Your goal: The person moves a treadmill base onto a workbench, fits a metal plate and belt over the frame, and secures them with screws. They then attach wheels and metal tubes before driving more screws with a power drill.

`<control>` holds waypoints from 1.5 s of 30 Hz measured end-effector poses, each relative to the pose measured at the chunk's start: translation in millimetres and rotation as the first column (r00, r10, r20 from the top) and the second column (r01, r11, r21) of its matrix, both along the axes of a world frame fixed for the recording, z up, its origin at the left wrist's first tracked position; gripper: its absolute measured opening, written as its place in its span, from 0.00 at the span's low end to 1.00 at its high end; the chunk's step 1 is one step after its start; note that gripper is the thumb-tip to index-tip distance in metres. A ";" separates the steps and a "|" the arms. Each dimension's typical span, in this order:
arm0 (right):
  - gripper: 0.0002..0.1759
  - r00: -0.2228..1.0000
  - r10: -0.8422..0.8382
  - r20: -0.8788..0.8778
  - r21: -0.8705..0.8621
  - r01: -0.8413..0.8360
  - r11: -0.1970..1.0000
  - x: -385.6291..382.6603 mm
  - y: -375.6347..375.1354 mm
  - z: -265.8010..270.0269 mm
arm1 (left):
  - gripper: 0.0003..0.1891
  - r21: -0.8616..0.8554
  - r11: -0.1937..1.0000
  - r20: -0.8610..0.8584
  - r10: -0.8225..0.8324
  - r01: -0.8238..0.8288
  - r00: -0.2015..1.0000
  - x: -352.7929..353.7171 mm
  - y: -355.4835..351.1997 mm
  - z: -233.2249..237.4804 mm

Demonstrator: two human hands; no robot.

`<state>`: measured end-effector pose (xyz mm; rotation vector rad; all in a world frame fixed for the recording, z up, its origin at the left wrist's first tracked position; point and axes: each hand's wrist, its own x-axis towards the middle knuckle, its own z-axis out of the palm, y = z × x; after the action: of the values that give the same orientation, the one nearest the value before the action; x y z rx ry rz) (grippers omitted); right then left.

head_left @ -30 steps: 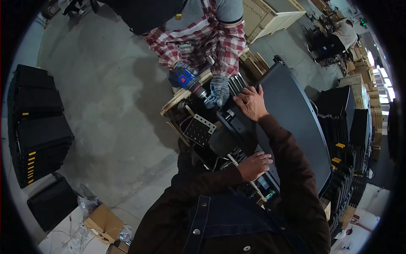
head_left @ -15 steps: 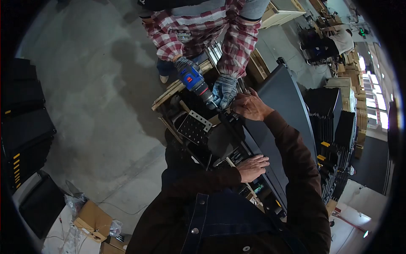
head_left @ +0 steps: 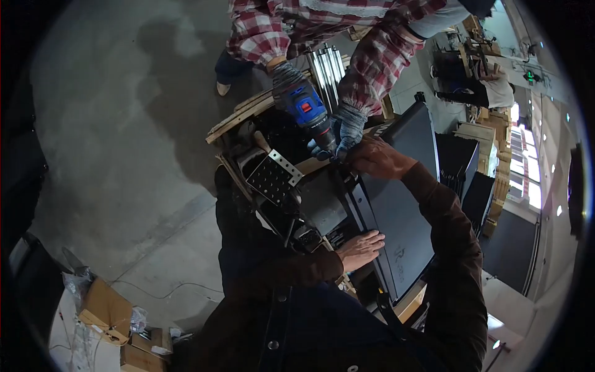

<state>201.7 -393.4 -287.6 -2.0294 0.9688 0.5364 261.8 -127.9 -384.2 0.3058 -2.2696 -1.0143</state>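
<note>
A large black panel point(head_left: 406, 201) with a small printed logo lies tilted before me, a dark rail point(head_left: 361, 208) along its left edge. My left hand point(head_left: 361, 250) rests on that edge with its fingers stretched out. At the far corner, the bent fingers of my right hand point(head_left: 381, 159) close on the panel; its fingertips are partly hidden. Right beside them is a co-worker's gloved hand point(head_left: 350, 131) at the tip of a blue cordless drill point(head_left: 304, 106). The co-worker's other gloved hand point(head_left: 286, 75) holds the drill. Whatever the drill tip touches is hidden.
A perforated metal plate point(head_left: 274, 178) lies over a wooden crate point(head_left: 238, 118) left of the panel. Shiny metal tubes point(head_left: 326, 69) stand behind it. Stacked black panels point(head_left: 457, 158) are at right, cardboard boxes point(head_left: 105, 308) at lower left. Another person point(head_left: 489, 90) is farther back.
My view has shifted, and the panel now shows its logo. The drill is more upright, and the co-worker leans closer. My hands keep their places on the panel.
</note>
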 end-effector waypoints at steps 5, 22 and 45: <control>0.14 0.990 -0.131 0.042 0.019 0.130 0.991 -24.1 -3.7 -14.3 | 0.12 0.051 0.997 -0.074 0.064 -0.060 0.995 -11.7 12.6 -10.8; 0.24 0.918 -0.387 -0.089 -0.707 0.215 0.673 -77.9 54.9 -0.9 | 0.19 0.054 0.996 -0.086 0.080 -0.076 0.993 -21.0 25.4 -19.5; 0.31 0.866 -0.479 0.145 -0.743 0.414 0.525 -87.9 81.3 -38.1 | 0.11 -0.002 0.993 -0.095 0.115 -0.116 0.989 -19.5 18.5 -20.2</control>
<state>113.8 -312.1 -325.7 -2.3079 1.9510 -0.1386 242.3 -109.4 -404.3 0.3742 -2.1445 -0.9408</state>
